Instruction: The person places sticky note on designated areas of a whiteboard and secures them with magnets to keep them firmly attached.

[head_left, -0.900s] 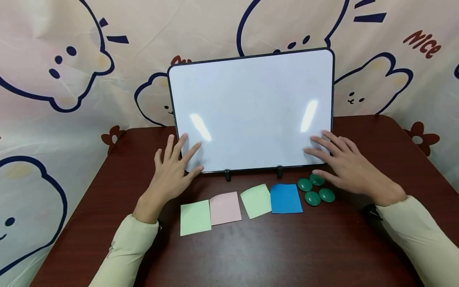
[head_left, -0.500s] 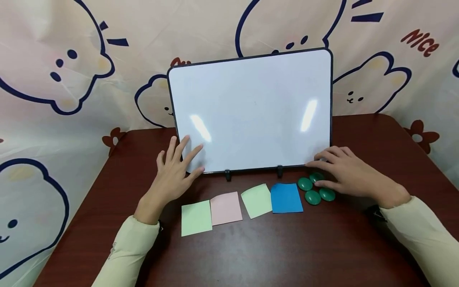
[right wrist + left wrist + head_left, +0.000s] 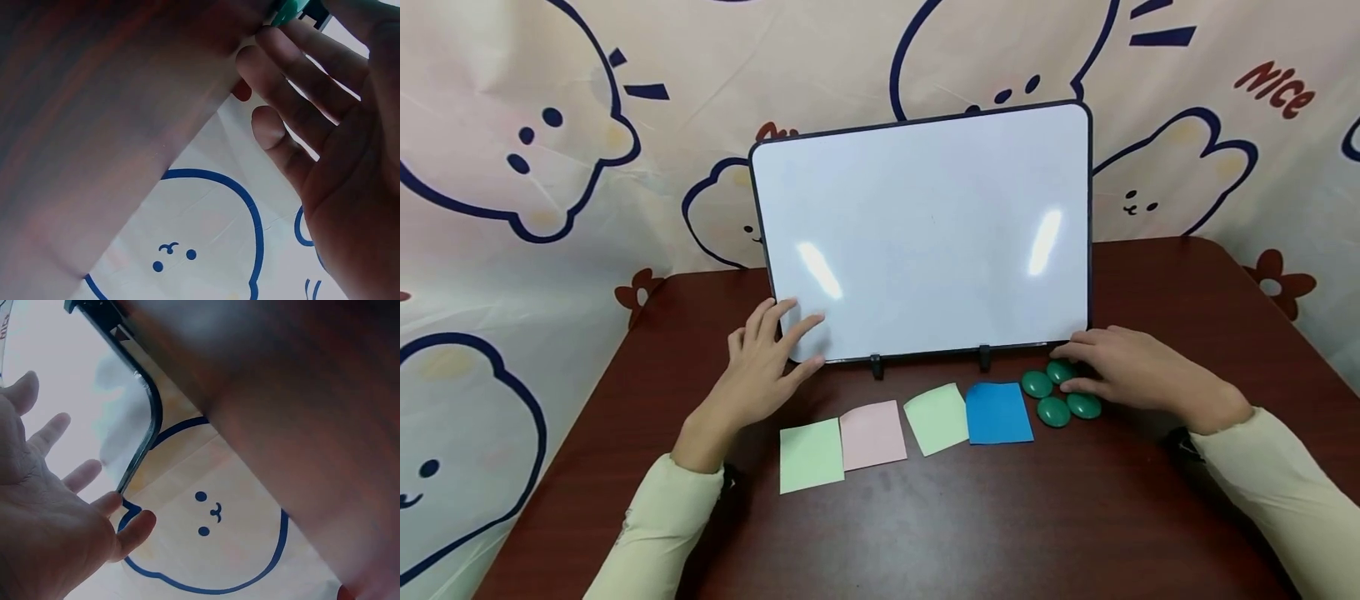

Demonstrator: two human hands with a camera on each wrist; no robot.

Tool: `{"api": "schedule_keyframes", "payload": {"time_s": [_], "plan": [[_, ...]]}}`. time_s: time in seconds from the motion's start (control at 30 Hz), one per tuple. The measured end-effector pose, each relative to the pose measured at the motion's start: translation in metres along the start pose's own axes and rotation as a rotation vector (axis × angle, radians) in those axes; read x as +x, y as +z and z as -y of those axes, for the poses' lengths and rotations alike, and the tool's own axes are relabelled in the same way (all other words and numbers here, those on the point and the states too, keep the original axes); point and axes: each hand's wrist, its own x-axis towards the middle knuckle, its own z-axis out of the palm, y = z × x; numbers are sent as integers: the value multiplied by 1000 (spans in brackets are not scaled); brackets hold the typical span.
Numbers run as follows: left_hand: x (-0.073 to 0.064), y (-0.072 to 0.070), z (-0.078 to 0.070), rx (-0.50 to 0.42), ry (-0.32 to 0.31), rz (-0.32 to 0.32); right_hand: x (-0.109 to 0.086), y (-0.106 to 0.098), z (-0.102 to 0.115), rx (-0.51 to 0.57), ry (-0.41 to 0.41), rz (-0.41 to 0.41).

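A whiteboard [image 3: 925, 233] with a dark frame stands tilted back on black stand feet [image 3: 877, 367]. At its lower left corner my left hand [image 3: 752, 367] has its fingers spread near the board face; in the left wrist view this hand [image 3: 56, 506] overlaps the frame's corner. Below the board's right corner my right hand [image 3: 1138, 371] holds thumb and fingertips around the rearmost green round magnet [image 3: 1060, 371]. Green [image 3: 289, 11] shows at those fingertips in the right wrist view. Several more glossy green magnets [image 3: 1053, 412] lie close by.
A row of square paper notes lies before the board: light green [image 3: 812, 456], pink [image 3: 872, 435], light green [image 3: 936, 419] and blue [image 3: 999, 413]. The dark brown table [image 3: 925, 533] meets a cartoon-printed cloth [image 3: 587, 250] behind and at the sides.
My right hand has come down off the board's lower right corner to the green magnets, its fingers drawing in. My left hand stays at the left corner, its fingers a little more bent.
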Motion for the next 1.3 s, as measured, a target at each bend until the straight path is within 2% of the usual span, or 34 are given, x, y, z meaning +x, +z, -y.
{"api": "schedule_keyframes", "payload": {"time_s": [0.13, 0.23, 0.3, 0.4, 0.5, 0.6, 0.8, 0.9, 1.07, 1.3], "plan": [[-3, -9, -1, -8, 14, -16, 1, 1, 2, 25, 10, 10], [-6, -18, -1, -32, 46, 21, 1, 0, 3, 58, 26, 19], [-9, -21, -2, -60, 56, 107, 1, -1, 3, 74, 33, 19], [-12, -24, -2, -115, 49, 310, -1, -3, 2, 69, 40, -2], [-14, -23, -3, -149, -2, 502, -2, -5, 1, 41, 34, -46], [-17, -21, -6, -132, -39, 594, 0, -6, 2, 24, 7, -80], [-19, -13, -10, -65, -104, 623, 3, -3, 5, 19, -40, -115], [-20, -11, -11, -55, -99, 632, 3, -2, 5, 21, -41, -125], [-20, -11, -13, -93, -76, 625, 3, -3, 6, 27, -42, -134], [-19, -9, -3, -214, 16, 565, 4, -2, 6, 37, -59, -163]]}}
